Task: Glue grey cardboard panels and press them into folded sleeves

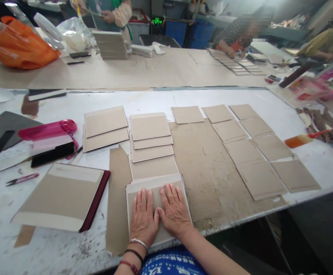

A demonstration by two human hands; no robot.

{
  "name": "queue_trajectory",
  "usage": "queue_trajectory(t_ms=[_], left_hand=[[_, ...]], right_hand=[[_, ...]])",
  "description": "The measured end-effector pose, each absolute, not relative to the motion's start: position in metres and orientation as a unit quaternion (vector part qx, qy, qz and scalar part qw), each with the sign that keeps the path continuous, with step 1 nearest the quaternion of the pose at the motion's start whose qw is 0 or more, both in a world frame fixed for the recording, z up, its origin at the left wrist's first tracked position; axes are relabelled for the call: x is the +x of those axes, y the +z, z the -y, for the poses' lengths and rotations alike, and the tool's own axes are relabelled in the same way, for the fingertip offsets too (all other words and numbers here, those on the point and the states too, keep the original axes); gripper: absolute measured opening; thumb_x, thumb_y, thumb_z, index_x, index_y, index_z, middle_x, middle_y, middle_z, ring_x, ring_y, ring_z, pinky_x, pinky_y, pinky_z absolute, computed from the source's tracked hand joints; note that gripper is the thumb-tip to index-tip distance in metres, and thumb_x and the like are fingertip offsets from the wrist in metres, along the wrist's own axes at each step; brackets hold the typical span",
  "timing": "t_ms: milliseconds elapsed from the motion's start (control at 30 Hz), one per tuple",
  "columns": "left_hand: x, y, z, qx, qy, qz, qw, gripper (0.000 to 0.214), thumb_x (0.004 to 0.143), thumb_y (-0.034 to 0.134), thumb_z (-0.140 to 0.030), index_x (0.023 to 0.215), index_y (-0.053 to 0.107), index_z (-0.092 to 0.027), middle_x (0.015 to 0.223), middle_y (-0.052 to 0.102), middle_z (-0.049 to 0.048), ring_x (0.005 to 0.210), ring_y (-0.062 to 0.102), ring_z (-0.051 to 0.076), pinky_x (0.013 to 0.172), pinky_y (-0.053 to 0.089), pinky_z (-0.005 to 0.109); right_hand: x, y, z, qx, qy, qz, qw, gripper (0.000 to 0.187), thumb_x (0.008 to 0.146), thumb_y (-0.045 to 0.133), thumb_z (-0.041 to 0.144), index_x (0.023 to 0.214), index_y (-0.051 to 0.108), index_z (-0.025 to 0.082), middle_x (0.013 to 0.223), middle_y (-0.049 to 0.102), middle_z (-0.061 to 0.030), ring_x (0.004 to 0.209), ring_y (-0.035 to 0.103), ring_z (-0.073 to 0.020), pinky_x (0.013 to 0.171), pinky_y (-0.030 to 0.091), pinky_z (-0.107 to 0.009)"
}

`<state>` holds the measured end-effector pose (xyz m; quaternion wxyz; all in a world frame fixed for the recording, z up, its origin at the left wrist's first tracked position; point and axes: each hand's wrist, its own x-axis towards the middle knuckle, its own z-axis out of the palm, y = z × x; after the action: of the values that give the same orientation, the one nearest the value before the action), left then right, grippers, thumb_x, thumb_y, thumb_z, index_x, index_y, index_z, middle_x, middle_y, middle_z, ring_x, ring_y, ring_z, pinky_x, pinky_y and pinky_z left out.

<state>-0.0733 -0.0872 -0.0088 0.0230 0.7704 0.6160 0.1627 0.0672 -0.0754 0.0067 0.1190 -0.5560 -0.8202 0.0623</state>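
Observation:
My left hand [143, 219] and my right hand [174, 210] lie flat, side by side, on a tan cardboard panel [155, 187] with a pale strip along its far edge. The fingers are stretched out and the thumbs meet in the middle. Just beyond them, a column of overlapping tan panels [150, 126] runs away from me. Two more overlapping panels [106, 121] lie to its left. Left of my hands is a larger stack of panels [60, 194] with a dark red edge. Bare brown board [200, 168] stretches to the right.
Rows of tan panels [260, 179] lie on the right, near a glue bottle [299, 140]. On the left are a pink case [48, 130], a black phone [53, 154] and thread snips [22, 179]. Co-workers stand behind the far table [166, 72], where an orange bag [20, 46] sits.

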Motion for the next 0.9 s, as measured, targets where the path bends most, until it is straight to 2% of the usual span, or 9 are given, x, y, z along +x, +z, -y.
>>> queue_trajectory(t_ms=[133, 300, 400, 500, 600, 733, 833, 900], left_hand=[[-0.072, -0.015, 0.084, 0.768, 0.188, -0.612, 0.007, 0.068, 0.078, 0.044, -0.022, 0.138, 0.013, -0.012, 0.146, 0.012, 0.0162, 0.132, 0.015, 0.028, 0.106, 0.021, 0.046], [-0.076, -0.012, 0.088, 0.745, 0.237, -0.623, 0.029, 0.063, 0.081, 0.042, -0.026, 0.137, 0.017, -0.01, 0.142, 0.026, 0.0189, 0.133, 0.017, 0.025, 0.106, 0.021, 0.046], [-0.087, -0.003, 0.102, 0.627, 0.258, -0.726, 0.117, 0.06, 0.084, 0.035, -0.034, 0.134, 0.024, -0.002, 0.14, 0.026, 0.0235, 0.133, 0.015, 0.026, 0.108, 0.016, 0.046], [-0.096, 0.007, 0.117, 0.475, 0.235, -0.799, 0.283, 0.064, 0.084, 0.027, -0.041, 0.132, 0.026, 0.002, 0.139, 0.028, 0.0244, 0.131, 0.02, 0.026, 0.108, 0.016, 0.043], [-0.099, 0.016, 0.125, 0.403, 0.222, -0.8, 0.386, 0.067, 0.084, 0.027, -0.045, 0.135, 0.021, -0.002, 0.14, 0.029, 0.0209, 0.13, 0.023, 0.024, 0.108, 0.016, 0.039], [-0.097, 0.017, 0.13, 0.387, 0.275, -0.782, 0.403, 0.07, 0.082, 0.032, -0.048, 0.136, 0.019, -0.005, 0.141, 0.027, 0.0202, 0.131, 0.02, 0.023, 0.108, 0.015, 0.039], [-0.096, 0.01, 0.136, 0.428, 0.319, -0.753, 0.385, 0.06, 0.08, 0.038, -0.048, 0.129, 0.037, -0.014, 0.144, 0.022, 0.0166, 0.131, 0.019, 0.025, 0.106, 0.017, 0.043], [-0.095, 0.007, 0.138, 0.444, 0.336, -0.747, 0.363, 0.052, 0.079, 0.041, -0.047, 0.123, 0.044, -0.019, 0.144, 0.024, 0.014, 0.131, 0.02, 0.025, 0.106, 0.017, 0.043]], right_hand=[[0.066, 0.005, 0.074, -0.553, 0.039, 0.82, 0.143, 0.057, 0.08, 0.048, 0.028, 0.132, 0.034, 0.01, 0.14, 0.03, -0.0156, 0.131, 0.015, -0.0278, 0.104, 0.02, -0.048], [0.071, 0.003, 0.076, -0.573, 0.022, 0.796, 0.193, 0.051, 0.083, 0.043, 0.026, 0.13, 0.036, 0.008, 0.134, 0.039, -0.0151, 0.129, 0.022, -0.0242, 0.103, 0.024, -0.044], [0.082, 0.001, 0.084, -0.677, 0.032, 0.707, 0.203, 0.045, 0.086, 0.036, 0.024, 0.127, 0.04, 0.006, 0.128, 0.045, -0.0178, 0.123, 0.034, -0.0249, 0.098, 0.031, -0.044], [0.09, -0.003, 0.093, -0.737, 0.089, 0.639, 0.2, 0.043, 0.086, 0.033, 0.025, 0.123, 0.044, 0.006, 0.122, 0.05, -0.0193, 0.115, 0.043, -0.026, 0.092, 0.037, -0.042], [0.09, -0.009, 0.094, -0.74, 0.144, 0.61, 0.245, 0.044, 0.085, 0.032, 0.026, 0.121, 0.045, 0.005, 0.122, 0.048, -0.0202, 0.116, 0.042, -0.0256, 0.094, 0.037, -0.04], [0.088, -0.015, 0.087, -0.736, 0.183, 0.554, 0.344, 0.044, 0.08, 0.036, 0.024, 0.12, 0.045, 0.008, 0.117, 0.051, -0.0184, 0.112, 0.045, -0.0249, 0.093, 0.038, -0.041], [0.091, -0.02, 0.084, -0.724, 0.216, 0.531, 0.383, 0.041, 0.077, 0.039, 0.022, 0.116, 0.046, 0.012, 0.112, 0.055, -0.0148, 0.106, 0.05, -0.0229, 0.091, 0.041, -0.038], [0.092, -0.022, 0.085, -0.721, 0.222, 0.53, 0.386, 0.041, 0.076, 0.04, 0.022, 0.116, 0.046, 0.014, 0.111, 0.056, -0.0133, 0.105, 0.051, -0.0223, 0.089, 0.042, -0.037]])
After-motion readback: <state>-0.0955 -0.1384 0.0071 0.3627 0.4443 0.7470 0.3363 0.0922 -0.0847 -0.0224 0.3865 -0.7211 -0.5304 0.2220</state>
